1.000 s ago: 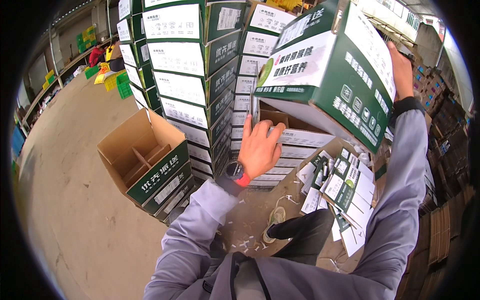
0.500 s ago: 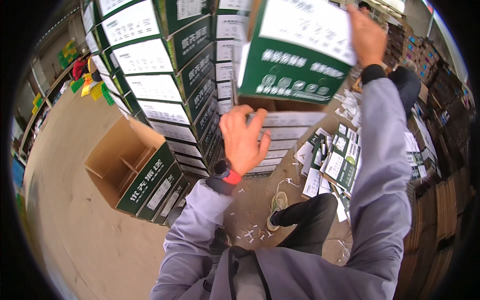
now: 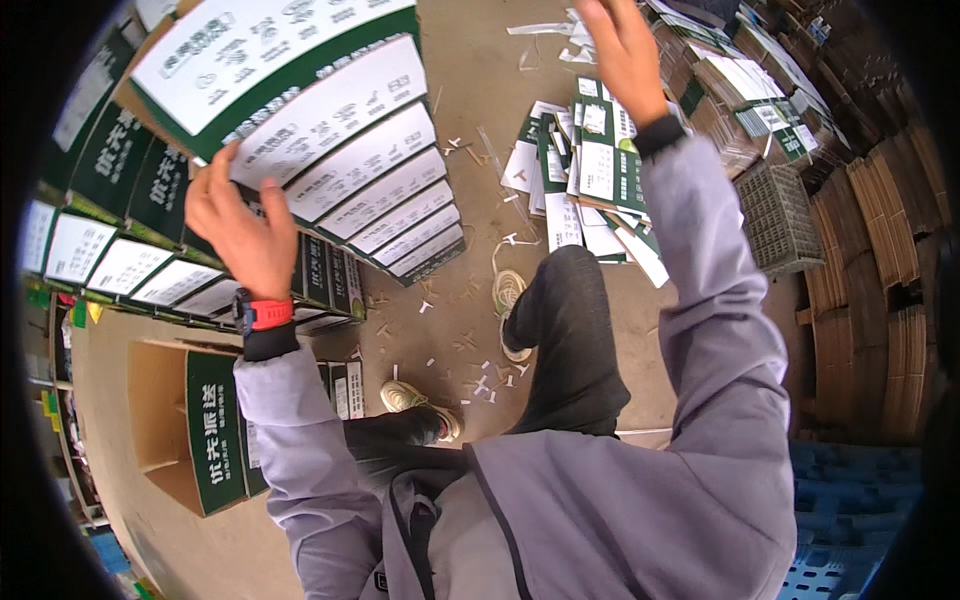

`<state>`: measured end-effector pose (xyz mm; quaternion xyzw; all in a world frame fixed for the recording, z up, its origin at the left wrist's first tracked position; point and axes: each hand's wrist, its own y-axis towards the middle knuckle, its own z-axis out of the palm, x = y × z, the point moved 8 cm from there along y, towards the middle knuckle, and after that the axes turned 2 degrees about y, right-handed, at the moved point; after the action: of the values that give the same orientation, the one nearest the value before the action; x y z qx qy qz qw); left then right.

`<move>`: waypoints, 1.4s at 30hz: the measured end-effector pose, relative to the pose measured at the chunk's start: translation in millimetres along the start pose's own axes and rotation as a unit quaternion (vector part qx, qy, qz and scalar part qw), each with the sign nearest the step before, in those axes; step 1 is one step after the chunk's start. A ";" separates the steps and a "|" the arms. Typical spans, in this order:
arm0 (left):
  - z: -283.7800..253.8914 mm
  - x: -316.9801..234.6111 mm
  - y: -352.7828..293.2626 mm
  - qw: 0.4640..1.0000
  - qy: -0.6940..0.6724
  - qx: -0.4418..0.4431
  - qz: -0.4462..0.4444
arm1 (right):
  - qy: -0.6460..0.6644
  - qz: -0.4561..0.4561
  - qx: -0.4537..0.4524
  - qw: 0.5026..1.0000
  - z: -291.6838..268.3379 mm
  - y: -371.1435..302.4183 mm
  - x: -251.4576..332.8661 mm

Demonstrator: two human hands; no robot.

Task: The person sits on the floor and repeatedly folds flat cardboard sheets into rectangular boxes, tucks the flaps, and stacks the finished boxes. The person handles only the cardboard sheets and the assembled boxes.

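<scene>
Head view: top carton (image 3: 285, 62) along the stack's (image 3: 395, 180) near upper edge.
Likely light, stiff; hold bottom edges. Your left hand (image 3: 245, 225) touches a corner, thumb spread; your right hand's (image 3: 627, 68) fingertips are cut off, grip unclear.

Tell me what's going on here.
A person's left hand is at a stack of boxes, fingertips by the lower edge of the top box. The right hand is raised apart from the stack, near the picture's upper edge, with nothing seen in it. Flat sheets lie in a pile to the right, and an open box is at the lower left.
</scene>
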<state>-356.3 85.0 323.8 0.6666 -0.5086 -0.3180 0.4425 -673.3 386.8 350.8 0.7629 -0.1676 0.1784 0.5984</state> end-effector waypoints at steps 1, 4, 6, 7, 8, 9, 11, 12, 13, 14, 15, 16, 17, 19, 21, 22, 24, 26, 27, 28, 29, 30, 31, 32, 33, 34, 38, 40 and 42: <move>8.8 -4.2 2.5 1.000 -0.009 -0.010 -0.014 | -0.024 0.044 -0.022 0.998 -26.2 -43.3 -66.6; 40.3 -3.4 8.9 0.999 -0.013 -0.050 -0.006 | 0.028 0.425 0.041 0.904 -91.1 -272.6 -312.1; 55.3 7.5 17.3 0.998 0.036 -0.052 0.015 | 0.120 0.621 0.001 0.775 -116.3 -430.8 -385.3; 55.7 17.3 16.7 0.996 0.075 -0.046 0.026 | 0.152 0.686 -0.038 0.711 -96.8 -487.7 -392.0; 56.3 29.1 16.9 0.995 0.090 -0.043 0.029 | 0.172 0.741 -0.091 0.642 -86.0 -540.4 -393.9; 58.6 35.4 15.5 0.993 0.103 -0.042 0.033 | 0.180 0.764 -0.101 0.612 -69.9 -567.7 -397.5; 53.4 55.1 1.4 0.993 -0.049 -0.066 -0.083 | 0.238 0.773 -0.162 0.565 -18.9 -586.9 -385.3; 52.7 54.8 -0.3 0.995 0.011 -0.041 -0.091 | 0.260 0.766 -0.202 0.552 -8.7 -590.9 -391.2; 49.0 55.6 0.6 0.992 0.073 -0.018 -0.097 | 0.284 0.756 -0.240 0.539 0.1 -593.4 -401.0; 53.5 59.6 -2.1 0.993 0.034 -0.026 -0.110 | 0.294 0.739 -0.273 0.541 0.0 -596.3 -420.9; 61.0 65.8 -4.6 0.992 -0.005 -0.034 -0.122 | 0.304 0.721 -0.306 0.542 0.0 -599.8 -440.9; 58.3 73.8 -4.6 0.987 -0.075 -0.045 -0.138 | 0.312 0.705 -0.326 0.547 9.6 -597.2 -451.3; 53.9 76.6 -3.7 0.987 -0.074 -0.060 -0.130 | 0.316 0.698 -0.350 0.539 17.5 -595.2 -463.6; 58.4 73.3 2.7 0.989 -0.086 -0.039 -0.115 | 0.290 0.684 -0.399 0.537 13.5 -589.2 -490.3; 60.2 74.9 -2.6 0.990 -0.060 -0.054 -0.112 | 0.239 0.689 -0.429 0.533 9.9 -581.6 -504.7; 59.2 75.0 -4.7 0.991 -0.053 -0.050 -0.110 | 0.225 0.702 -0.417 0.531 10.4 -577.1 -505.0; 46.4 72.1 -7.8 0.992 -0.042 -0.057 -0.105 | 0.139 0.712 -0.409 0.553 6.3 -558.0 -492.7; 46.7 71.2 -9.0 0.991 -0.050 -0.076 -0.099 | 0.087 0.701 -0.444 0.551 4.2 -557.0 -488.9; 44.5 72.1 -8.7 0.990 -0.058 -0.075 -0.101 | 0.061 0.695 -0.460 0.550 1.6 -558.3 -487.1; 51.5 73.4 -5.9 0.989 -0.076 -0.077 -0.102 | 0.153 0.698 -0.424 0.556 7.2 -564.1 -501.7; 58.3 74.8 -3.0 0.987 -0.093 -0.079 -0.103 | 0.224 0.713 -0.383 0.543 14.6 -571.6 -512.3; 61.3 71.5 -2.4 0.988 -0.087 -0.076 -0.101 | 0.245 0.715 -0.397 0.521 22.0 -571.5 -512.2; 60.4 67.9 -2.6 0.989 -0.081 -0.077 -0.100 | 0.265 0.718 -0.409 0.498 33.5 -567.9 -508.0; 59.3 64.3 -2.8 0.989 -0.075 -0.077 -0.099 | 0.267 0.719 -0.412 0.492 40.0 -562.6 -504.0; 58.5 61.7 -3.8 0.989 -0.070 -0.081 -0.098 | 0.269 0.718 -0.417 0.488 45.3 -555.7 -504.0; 58.2 60.0 -5.8 0.990 -0.057 -0.076 -0.108 | 0.272 0.717 -0.421 0.485 48.3 -549.6 -502.6; 60.4 58.2 -6.4 0.989 -0.042 -0.065 -0.124 | 0.266 0.701 -0.459 0.476 52.3 -543.5 -502.1; 61.4 55.8 -5.2 0.989 -0.049 -0.071 -0.121 | 0.257 0.698 -0.460 0.485 52.7 -537.0 -507.0; 61.9 50.2 -5.9 0.988 -0.056 -0.081 -0.117 | 0.265 0.698 -0.462 0.479 57.1 -532.6 -509.0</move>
<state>-394.0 20.9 294.6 0.6648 -0.4237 -0.4444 0.4255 -867.4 474.1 -356.8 -0.0751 -0.5367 0.6279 0.5586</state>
